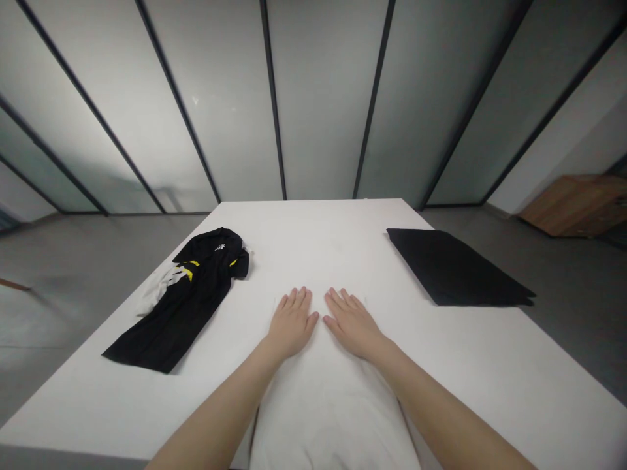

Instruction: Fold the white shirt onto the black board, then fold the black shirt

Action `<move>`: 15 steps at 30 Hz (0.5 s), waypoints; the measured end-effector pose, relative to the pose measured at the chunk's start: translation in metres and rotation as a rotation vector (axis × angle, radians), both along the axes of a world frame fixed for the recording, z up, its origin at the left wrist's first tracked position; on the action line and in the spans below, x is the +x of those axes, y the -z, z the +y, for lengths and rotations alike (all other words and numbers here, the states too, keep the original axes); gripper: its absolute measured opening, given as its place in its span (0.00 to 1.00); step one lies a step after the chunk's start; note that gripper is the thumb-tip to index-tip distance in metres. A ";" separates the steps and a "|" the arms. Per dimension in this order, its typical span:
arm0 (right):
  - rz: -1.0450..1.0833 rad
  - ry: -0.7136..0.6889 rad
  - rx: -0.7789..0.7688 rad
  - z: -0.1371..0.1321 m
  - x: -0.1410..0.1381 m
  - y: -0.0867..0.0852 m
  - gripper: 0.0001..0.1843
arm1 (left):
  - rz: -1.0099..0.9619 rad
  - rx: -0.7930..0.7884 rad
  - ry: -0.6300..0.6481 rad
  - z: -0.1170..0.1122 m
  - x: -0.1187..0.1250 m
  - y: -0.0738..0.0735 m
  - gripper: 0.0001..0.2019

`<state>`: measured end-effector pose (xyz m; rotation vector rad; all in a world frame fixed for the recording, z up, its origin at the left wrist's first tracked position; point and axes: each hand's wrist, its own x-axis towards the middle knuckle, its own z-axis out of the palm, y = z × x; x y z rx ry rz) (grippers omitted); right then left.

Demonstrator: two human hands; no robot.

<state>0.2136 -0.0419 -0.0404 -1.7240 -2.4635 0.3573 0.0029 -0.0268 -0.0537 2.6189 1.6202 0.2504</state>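
Note:
My left hand [292,321] lies flat on the white table [318,241], palm down, with nothing in it. Beside it, a small gap away, my right hand [353,324] rests the same way, fingers stretched out and thumb toward the left one. To the left of my hands lies a black shirt [196,307] with white and yellow parts and a small white logo, laid lengthwise and partly folded. On the right side is a flat black folding board or sheet [455,271], its right corner reaching past the table's edge; two layers show there. Neither hand touches the shirt or the black sheet.
Frosted glass panels [318,98] with dark frames stand behind the table's far edge. A wooden cabinet [578,205] is on the floor at the far right. At the left edge, a thin brown piece [14,285] shows above the grey floor [59,274].

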 end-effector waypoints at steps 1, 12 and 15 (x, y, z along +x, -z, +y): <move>-0.007 0.031 0.003 0.002 0.002 0.001 0.36 | -0.004 0.001 -0.028 0.003 -0.002 0.000 0.31; 0.026 0.278 0.094 0.025 0.037 0.017 0.27 | -0.104 0.073 -0.223 0.024 -0.033 0.003 0.23; 0.097 0.272 0.180 0.029 0.042 0.018 0.19 | -0.153 0.097 -0.186 0.022 -0.035 -0.005 0.15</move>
